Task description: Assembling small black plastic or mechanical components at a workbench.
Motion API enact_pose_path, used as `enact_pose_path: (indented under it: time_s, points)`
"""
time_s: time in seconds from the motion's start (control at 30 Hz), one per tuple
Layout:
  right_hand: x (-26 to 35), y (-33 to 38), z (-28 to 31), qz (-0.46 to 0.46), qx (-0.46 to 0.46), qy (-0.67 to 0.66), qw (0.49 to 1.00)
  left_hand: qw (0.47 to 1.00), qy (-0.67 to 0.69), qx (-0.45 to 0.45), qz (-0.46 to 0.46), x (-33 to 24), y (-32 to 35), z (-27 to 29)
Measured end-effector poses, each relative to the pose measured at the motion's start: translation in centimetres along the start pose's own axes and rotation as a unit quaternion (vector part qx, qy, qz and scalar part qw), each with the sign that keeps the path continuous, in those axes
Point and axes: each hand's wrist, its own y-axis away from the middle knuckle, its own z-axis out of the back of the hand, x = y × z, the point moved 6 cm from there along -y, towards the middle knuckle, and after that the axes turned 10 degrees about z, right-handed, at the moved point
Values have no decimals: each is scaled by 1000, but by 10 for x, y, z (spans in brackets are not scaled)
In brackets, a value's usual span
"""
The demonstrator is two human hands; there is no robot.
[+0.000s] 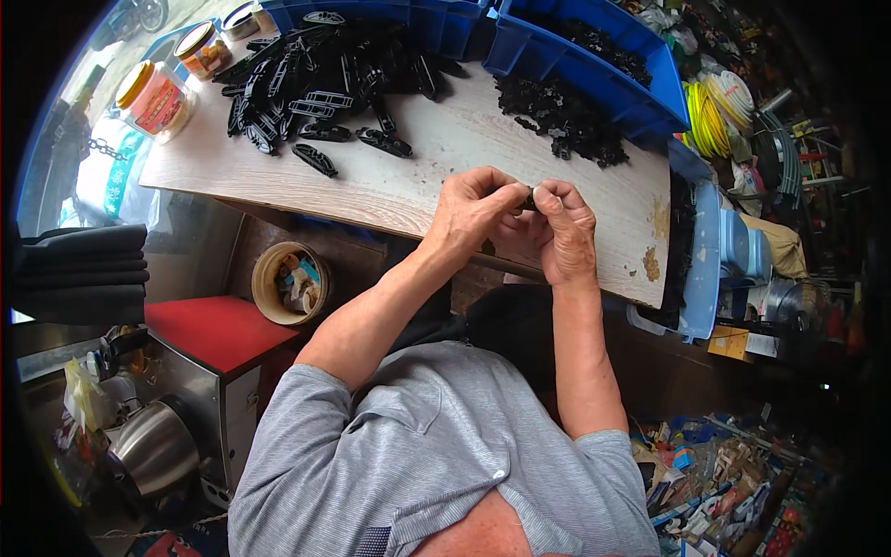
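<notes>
Small black part (529, 197) sits pinched between our left hand (473, 215) and right hand (563, 230), fingers of both pressed together on it, above the bench (408, 176) near edge. Beyond it: long black clips (316, 84), a loose heap of black pieces (561, 116), blue bins (594, 65). Nothing blocks the hands.

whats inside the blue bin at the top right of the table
The blue bin holds a heap of small black plastic parts, like those spilled on the wooden table beside it. Its near wall hides the bottom, so how full it is cannot be seen.
</notes>
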Motion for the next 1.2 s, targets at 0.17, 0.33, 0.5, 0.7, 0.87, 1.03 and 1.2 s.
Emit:
enact_pose_path:
  time_s: [0.17,0.33,0.5,0.7,0.87,1.03,1.2]
  points:
    - [6,0,-4,-75,21,111,991,997,77,-10,22,0,3,2]
    - [6,5,-7,-71,41,158,984,998,64,3,26,-4,8,-3]
    - [9,6,-7,-13,16,136,991,997,52,51,28,-2,2,-7]
    - [31,-2,42,-25,-94,78,992,841,-359,-195,-354,-54,-42,-8]
    - [87,-19,128,24,-293,83,952,696,-585,-192,-370,-50,-92,-16]
    - [97,-9,143,21,-368,109,923,673,-605,-204,-374,-46,-90,-15]
    - [52,-14,103,-17,-194,111,974,765,-505,-119,-381,-45,-80,-15]
